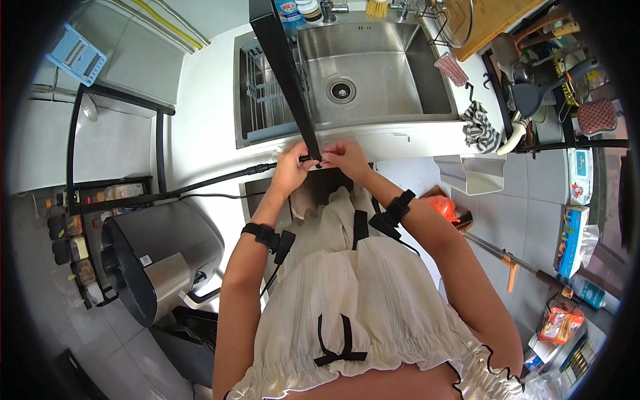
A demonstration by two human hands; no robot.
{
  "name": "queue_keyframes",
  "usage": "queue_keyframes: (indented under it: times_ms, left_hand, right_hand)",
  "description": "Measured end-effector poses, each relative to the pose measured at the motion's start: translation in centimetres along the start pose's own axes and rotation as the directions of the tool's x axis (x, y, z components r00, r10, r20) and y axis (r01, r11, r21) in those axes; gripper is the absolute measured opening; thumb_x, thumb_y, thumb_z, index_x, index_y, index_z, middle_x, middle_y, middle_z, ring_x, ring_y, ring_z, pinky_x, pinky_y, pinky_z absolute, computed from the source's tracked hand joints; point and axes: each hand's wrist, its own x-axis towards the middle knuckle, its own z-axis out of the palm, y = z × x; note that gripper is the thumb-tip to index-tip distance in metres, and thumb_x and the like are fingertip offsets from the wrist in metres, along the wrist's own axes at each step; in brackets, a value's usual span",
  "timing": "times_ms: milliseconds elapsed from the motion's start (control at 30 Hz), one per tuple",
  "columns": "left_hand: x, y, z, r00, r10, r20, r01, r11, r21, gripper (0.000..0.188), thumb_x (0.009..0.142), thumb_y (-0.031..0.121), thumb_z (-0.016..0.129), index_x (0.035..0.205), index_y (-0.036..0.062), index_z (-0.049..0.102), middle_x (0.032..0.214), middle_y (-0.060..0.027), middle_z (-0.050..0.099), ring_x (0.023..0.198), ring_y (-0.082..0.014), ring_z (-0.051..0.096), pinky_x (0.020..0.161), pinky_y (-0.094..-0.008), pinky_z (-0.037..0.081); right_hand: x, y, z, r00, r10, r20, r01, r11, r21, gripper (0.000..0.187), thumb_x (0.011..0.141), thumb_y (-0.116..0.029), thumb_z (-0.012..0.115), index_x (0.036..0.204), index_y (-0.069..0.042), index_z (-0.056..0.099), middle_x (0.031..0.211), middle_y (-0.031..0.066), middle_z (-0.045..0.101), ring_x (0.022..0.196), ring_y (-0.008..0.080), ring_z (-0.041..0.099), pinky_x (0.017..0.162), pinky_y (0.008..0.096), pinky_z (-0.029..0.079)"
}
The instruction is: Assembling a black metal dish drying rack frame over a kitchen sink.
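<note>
A black square metal post [287, 73] slants across the sink, its lower end between my two hands at the counter's front edge. My left hand [292, 170] is closed around the end of a thin black rod [233, 175], right beside that post end. The rod runs left to a black metal frame [71, 153]. Close by, my right hand [345, 159] pinches with thumb and fingers at the tip of the post. Whatever small piece lies in that pinch is hidden by the fingers.
A steel sink [413, 77] with a grey dish rack [263, 83] lies ahead. At left stands a dark grey appliance [160, 257]. Utensils, including a dark ladle [527, 100], and a striped cloth [481, 127] hang at right. A grey bin [473, 175] is mounted below the counter.
</note>
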Motion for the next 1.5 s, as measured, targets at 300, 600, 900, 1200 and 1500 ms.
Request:
queue_keyframes:
  times_ms: [300, 600, 900, 1200, 1500]
  left_hand:
    - [-0.1, 0.2, -0.3, 1.0, -0.014, -0.002, 0.014, 1.0, 0.007, 0.039, 0.068, 0.0, 0.072, 0.104, 0.003, 0.056, 0.089, -0.0157, 0.062, 0.082, -0.0305, 0.061, 0.072, -0.0368, 0.048]
    - [0.1, 0.6, -0.7, 1.0, 0.008, -0.021, -0.008, 1.0, 0.006, 0.035, 0.067, -0.002, 0.07, 0.099, 0.0012, 0.056, 0.089, -0.0168, 0.061, 0.081, -0.0325, 0.061, 0.071, -0.0377, 0.048]
    - [0.1, 0.0, -0.4, 0.995, 0.064, -0.078, -0.066, 0.998, -0.015, 0.03, 0.067, 0.005, 0.072, 0.088, -0.0001, 0.051, 0.081, -0.016, 0.056, 0.077, -0.0363, 0.055, 0.066, -0.0379, 0.044]
    - [0.0, -0.1, -0.4, 0.995, 0.065, -0.075, -0.068, 0.997, -0.042, 0.033, 0.065, 0.001, 0.071, 0.093, 0.0012, 0.053, 0.084, -0.0148, 0.057, 0.079, -0.0341, 0.056, 0.068, -0.0384, 0.045]
    - [0.1, -0.2, -0.4, 0.996, 0.059, -0.063, -0.061, 0.998, -0.024, 0.034, 0.065, -0.001, 0.07, 0.094, 0.0009, 0.052, 0.083, -0.0155, 0.057, 0.08, -0.0351, 0.056, 0.069, -0.0394, 0.045]
  right_hand:
    - [-0.4, -0.9, 1.2, 0.994, 0.077, -0.073, -0.099, 0.919, -0.382, 0.018, 0.087, -0.01, 0.055, 0.077, 0.004, 0.057, 0.061, 0.0089, 0.058, 0.053, 0.0133, 0.058, 0.048, 0.0276, 0.048]
    - [0.3, -0.1, 0.0, 0.996, 0.074, 0.051, -0.052, 0.933, -0.355, 0.02, 0.088, -0.015, 0.055, 0.089, 0.004, 0.053, 0.064, 0.0086, 0.057, 0.054, 0.0148, 0.059, 0.049, 0.0278, 0.048]
    - [1.2, 0.3, 0.2, 0.998, 0.041, 0.047, -0.019, 0.917, -0.399, 0.027, 0.092, -0.025, 0.047, 0.09, 0.002, 0.05, 0.072, 0.0086, 0.057, 0.057, 0.0149, 0.06, 0.049, 0.0272, 0.051]
    - [0.5, -1.3, 1.6, 0.991, 0.134, 0.026, -0.117, 0.931, -0.346, 0.037, 0.096, -0.033, 0.037, 0.086, 0.001, 0.05, 0.073, 0.0068, 0.054, 0.064, 0.0162, 0.06, 0.049, 0.0268, 0.052]
    - [1.8, 1.5, -0.1, 0.985, -0.162, 0.065, 0.169, 0.79, -0.589, 0.04, 0.094, -0.035, 0.04, 0.079, 0.0, 0.052, 0.067, 0.0072, 0.054, 0.064, 0.0201, 0.056, 0.06, 0.0327, 0.043]
